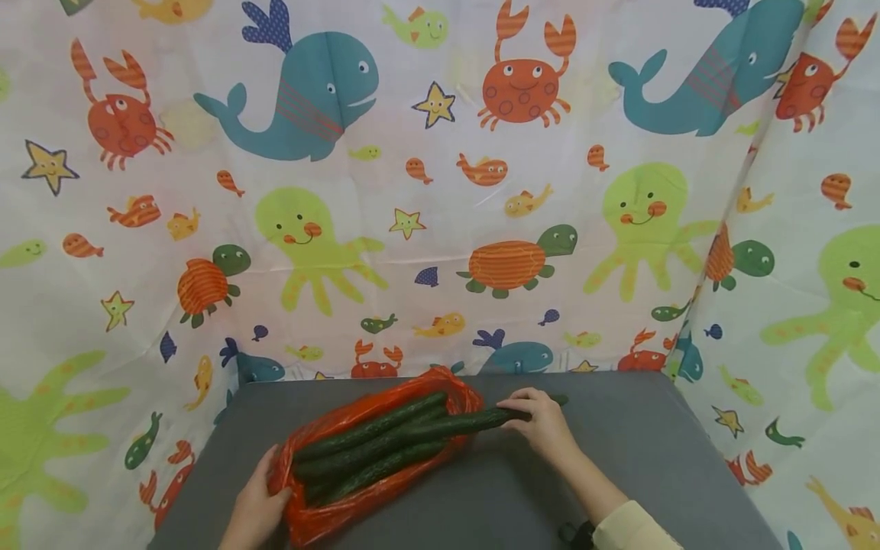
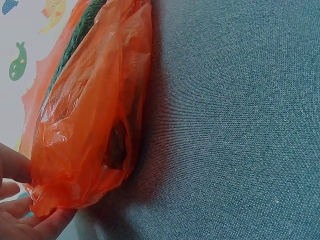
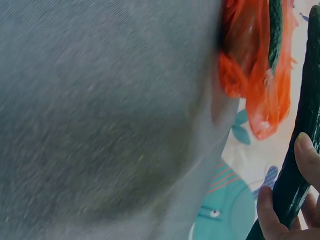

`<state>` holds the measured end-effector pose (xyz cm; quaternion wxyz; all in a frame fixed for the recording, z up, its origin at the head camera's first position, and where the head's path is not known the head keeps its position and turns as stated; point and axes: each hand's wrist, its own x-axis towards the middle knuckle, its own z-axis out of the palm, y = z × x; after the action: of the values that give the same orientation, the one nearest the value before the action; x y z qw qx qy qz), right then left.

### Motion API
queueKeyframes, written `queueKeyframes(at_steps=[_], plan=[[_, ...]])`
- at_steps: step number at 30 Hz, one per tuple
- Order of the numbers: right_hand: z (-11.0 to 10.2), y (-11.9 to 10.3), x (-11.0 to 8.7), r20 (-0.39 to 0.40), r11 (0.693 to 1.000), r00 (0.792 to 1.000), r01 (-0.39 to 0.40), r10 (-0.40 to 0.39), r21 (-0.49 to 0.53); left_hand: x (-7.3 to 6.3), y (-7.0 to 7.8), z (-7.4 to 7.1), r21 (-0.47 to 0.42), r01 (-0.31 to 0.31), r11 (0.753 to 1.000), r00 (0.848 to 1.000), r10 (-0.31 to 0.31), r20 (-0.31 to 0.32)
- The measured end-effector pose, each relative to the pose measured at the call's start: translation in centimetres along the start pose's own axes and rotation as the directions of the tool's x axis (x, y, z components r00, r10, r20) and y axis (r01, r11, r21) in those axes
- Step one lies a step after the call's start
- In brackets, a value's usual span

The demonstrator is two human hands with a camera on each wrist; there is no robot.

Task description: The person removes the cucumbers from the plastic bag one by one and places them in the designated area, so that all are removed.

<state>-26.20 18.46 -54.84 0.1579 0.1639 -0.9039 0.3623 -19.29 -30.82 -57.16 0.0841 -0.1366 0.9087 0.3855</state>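
Observation:
An orange-red plastic bag (image 1: 312, 521) lies slantwise on the grey table, its top side spread open. Several long dark green cucumbers (image 1: 357, 452) lie side by side in it. At the bag's near left end, my left hand (image 1: 254, 500) holds the plastic; the left wrist view shows thumb and fingers (image 2: 55, 225) around the bunched corner. My right hand (image 1: 543, 428) grips another cucumber (image 1: 481, 420) near its far end, thumb on one side and fingers on the other. That cucumber slants over the bag's right end, its left part above the others.
The grey cloth-covered table (image 1: 619, 443) stretches to the right of the bag and in front of it. A white curtain (image 1: 440, 305) printed with sea animals hangs behind and on both sides. Beside the right sleeve (image 1: 632, 527) is a small black object (image 1: 580, 535), partly hidden.

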Motion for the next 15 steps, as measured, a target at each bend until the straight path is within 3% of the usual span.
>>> queueKeyframes(at_steps=[7,15], plan=[[-1.1,2.0,-0.6,-0.016,1.0,1.0,-0.019,0.019,-0.021,0.3,-0.6,-0.1,-0.012,0.014,1.0,0.999,-0.013,0.048],[-2.4,4.9,-1.2,-0.045,0.998,0.999,-0.022,0.019,-0.06,0.4,-0.5,-0.4,0.017,0.016,1.0,0.999,-0.017,0.049]])
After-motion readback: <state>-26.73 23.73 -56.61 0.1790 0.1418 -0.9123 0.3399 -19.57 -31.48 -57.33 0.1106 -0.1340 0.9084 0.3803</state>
